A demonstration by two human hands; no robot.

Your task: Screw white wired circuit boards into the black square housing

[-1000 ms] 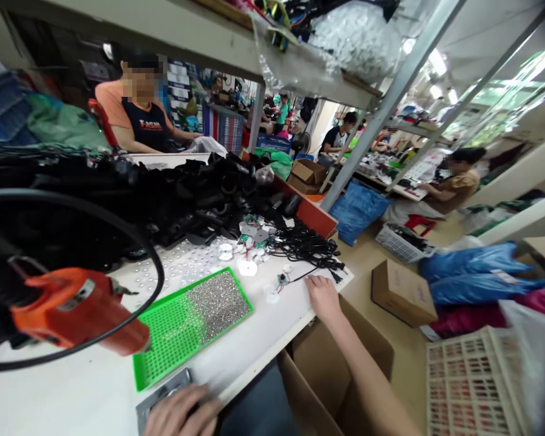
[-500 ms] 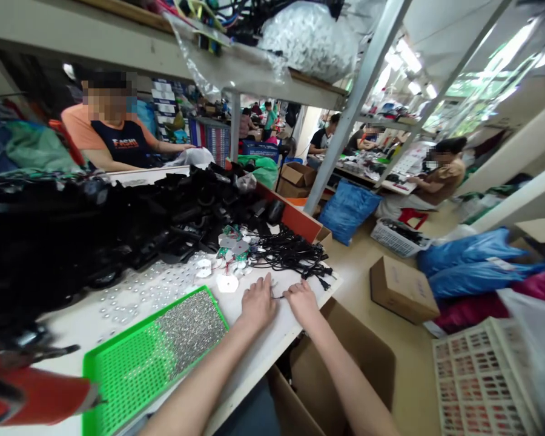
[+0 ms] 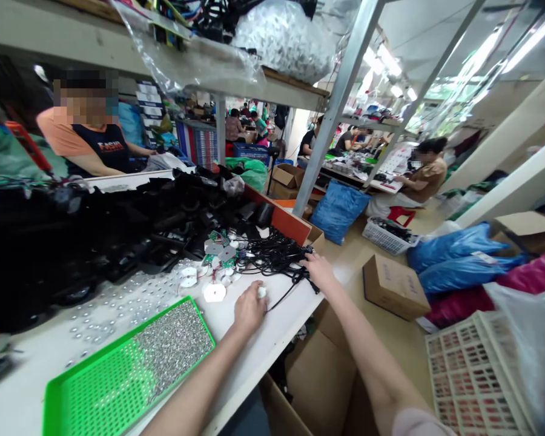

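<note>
My left hand (image 3: 249, 307) rests on the white tabletop with its fingers closed around a small white part (image 3: 261, 292). A black power cord (image 3: 282, 298) runs from beside these fingers up to the cord bundle (image 3: 272, 254). At the right end of that bundle, among the plugs, my right hand (image 3: 320, 272) has its fingers curled on a black cord; its exact grip is partly hidden. White discs (image 3: 215, 293) with thin red wires and green circuit boards (image 3: 229, 261) lie left of the cords.
A green tray (image 3: 118, 351) of small metal pieces stands at the left, beside scattered clear round parts (image 3: 113, 303). Black housings (image 3: 95, 236) are heaped behind. An open cardboard box (image 3: 322, 375) sits below the table edge. Across the table sits a co-worker (image 3: 95, 142).
My right hand has moved right and up to the plug end of the cords, away from my left hand. The left now shows a white part. A red-handled tool at lower left has shifted mostly out of view.
</note>
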